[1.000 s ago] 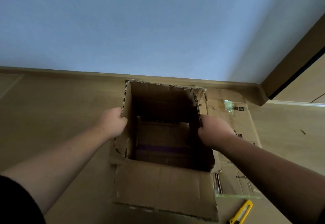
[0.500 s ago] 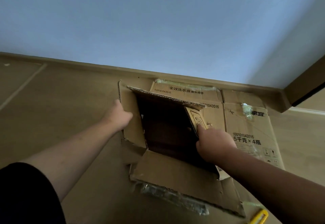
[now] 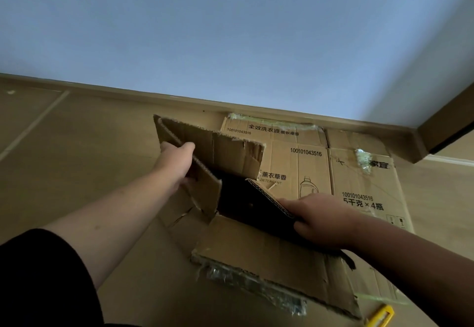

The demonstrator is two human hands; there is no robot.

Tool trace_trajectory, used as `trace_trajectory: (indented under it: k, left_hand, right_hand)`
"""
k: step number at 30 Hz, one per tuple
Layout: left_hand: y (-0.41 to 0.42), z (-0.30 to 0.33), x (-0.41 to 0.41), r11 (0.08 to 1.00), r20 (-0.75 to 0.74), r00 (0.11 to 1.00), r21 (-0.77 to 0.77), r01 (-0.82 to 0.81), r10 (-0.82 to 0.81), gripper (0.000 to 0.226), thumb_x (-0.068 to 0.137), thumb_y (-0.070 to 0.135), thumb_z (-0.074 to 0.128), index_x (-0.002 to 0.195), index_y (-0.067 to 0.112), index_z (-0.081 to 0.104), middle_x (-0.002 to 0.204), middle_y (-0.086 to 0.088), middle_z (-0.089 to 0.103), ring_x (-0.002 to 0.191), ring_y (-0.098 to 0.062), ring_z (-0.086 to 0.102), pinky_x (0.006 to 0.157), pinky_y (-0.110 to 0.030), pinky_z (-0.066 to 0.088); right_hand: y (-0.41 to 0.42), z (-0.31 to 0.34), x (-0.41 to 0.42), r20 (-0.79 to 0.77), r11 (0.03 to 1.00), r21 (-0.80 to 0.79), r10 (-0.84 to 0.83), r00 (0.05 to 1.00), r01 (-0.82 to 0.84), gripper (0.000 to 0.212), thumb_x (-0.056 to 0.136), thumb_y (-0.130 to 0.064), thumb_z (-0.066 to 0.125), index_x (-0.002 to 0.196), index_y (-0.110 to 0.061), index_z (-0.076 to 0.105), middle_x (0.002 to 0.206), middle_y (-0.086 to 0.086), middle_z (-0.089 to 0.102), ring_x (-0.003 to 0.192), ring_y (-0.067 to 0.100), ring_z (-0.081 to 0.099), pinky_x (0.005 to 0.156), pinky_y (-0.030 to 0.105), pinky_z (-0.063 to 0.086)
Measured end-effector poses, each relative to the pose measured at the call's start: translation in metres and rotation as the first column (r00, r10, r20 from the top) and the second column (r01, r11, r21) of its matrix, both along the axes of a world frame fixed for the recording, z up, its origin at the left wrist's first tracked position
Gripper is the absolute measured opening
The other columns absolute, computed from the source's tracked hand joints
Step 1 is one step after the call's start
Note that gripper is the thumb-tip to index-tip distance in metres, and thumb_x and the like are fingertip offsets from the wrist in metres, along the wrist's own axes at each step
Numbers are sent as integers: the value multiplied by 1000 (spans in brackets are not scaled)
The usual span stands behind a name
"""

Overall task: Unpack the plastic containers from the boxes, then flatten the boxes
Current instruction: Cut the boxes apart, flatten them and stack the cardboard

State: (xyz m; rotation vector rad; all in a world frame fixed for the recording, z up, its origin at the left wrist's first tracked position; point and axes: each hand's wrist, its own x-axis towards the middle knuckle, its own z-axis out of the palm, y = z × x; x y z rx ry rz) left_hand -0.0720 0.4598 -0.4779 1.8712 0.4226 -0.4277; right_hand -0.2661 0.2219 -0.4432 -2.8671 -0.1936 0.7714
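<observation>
Cardboard box [image 3: 238, 172], brown, torn and half-collapsed, one: my left hand [image 3: 177, 165] grips its left wall, my right hand [image 3: 323, 219] clutches its right wall. Under it lies one flattened printed carton [image 3: 359, 172], one yellow utility knife [image 3: 379, 316] nearby on the wood floor [image 3: 77, 147].

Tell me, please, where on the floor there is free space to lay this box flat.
The floor left of the box, up to the baseboard, is bare. Right is crowded: a printed flattened box lies there, and a yellow cutter lies near the right hand. The left hand grips the box's left wall.
</observation>
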Motion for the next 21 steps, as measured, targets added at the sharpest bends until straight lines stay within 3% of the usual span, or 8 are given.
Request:
trace_trajectory:
  k: [3, 6, 8, 11, 13, 15, 17, 21]
  left_hand:
    - [3, 0, -1, 932, 200, 934, 273, 237, -296, 85, 87, 64, 50, 153, 37, 5, 160, 0, 24, 122, -24, 54, 100, -51, 49]
    - [18, 2, 0, 739, 287, 705, 459, 493, -649, 92, 92, 35, 64, 155, 37, -2, 164, 3, 10, 134, -15, 41, 108, -42, 40]
    - [36, -1, 10, 710, 317, 649, 462, 531, -691, 106, 84, 24, 77, 155, 38, -1, 164, 3, 8, 139, -16, 34, 112, -40, 35]
    - [69, -19, 30, 731, 281, 708, 490, 475, -648, 130, 66, 29, 90, 156, 33, -4, 164, 10, -5, 150, -14, 6, 122, -45, 16]
    - [89, -37, 39, 737, 194, 753, 456, 498, -629, 146, 53, 36, 94, 155, 30, -11, 164, 10, -9, 150, -12, -3, 123, -45, 8]
    - [101, -54, 41, 763, 146, 778, 371, 529, -611, 153, 46, 38, 94, 154, 29, -15, 164, 6, -6, 151, -15, 0, 123, -44, 10]
    - [106, -65, 35, 789, 97, 814, 334, 516, -573, 146, 57, 23, 94, 155, 27, -14, 165, 1, 6, 150, -19, 12, 121, -40, 16]
    - [100, -76, 33, 857, 156, 860, 277, 434, -486, 120, 60, 17, 93, 147, 47, 15, 150, 2, 36, 140, -21, 35, 116, -44, 30]
  right_hand:
    - [-14, -3, 0, -1, 996, 90, -4, 1000, 4, 61, 96, -23, 46, 153, -39, 32, 102, -2, 69, 90, 13, 62, 80, 25, 44]
    - [-27, -10, -6, -64, 983, 175, -46, 997, 57, 65, 94, -27, 48, 153, -47, 27, 122, -7, 69, 102, 7, 63, 92, 29, 48]
    - [-29, -11, -13, -123, 974, 209, -67, 990, 92, 67, 95, -31, 51, 153, -51, 22, 140, -10, 59, 116, 4, 59, 102, 30, 45]
    - [-30, -11, -23, -179, 966, 218, -99, 979, 137, 70, 97, -38, 55, 151, -56, 16, 147, -16, 50, 119, -4, 54, 93, 20, 39]
    - [-33, -16, -29, -230, 961, 224, -112, 967, 164, 74, 95, -47, 58, 150, -60, 10, 150, -18, 44, 124, -3, 51, 97, 23, 38]
    - [-37, -23, -33, -277, 944, 264, -125, 953, 200, 78, 91, -57, 59, 149, -62, 7, 156, -18, 36, 134, 1, 43, 109, 31, 37]
    - [-41, -29, -37, -304, 917, 317, -143, 942, 242, 79, 85, -68, 58, 147, -65, 9, 158, -19, 33, 136, 1, 40, 113, 37, 38]
    - [-48, -32, -49, -296, 876, 372, -201, 934, 306, 82, 65, -95, 48, 137, -77, 13, 152, -28, 34, 131, -2, 44, 107, 35, 46]
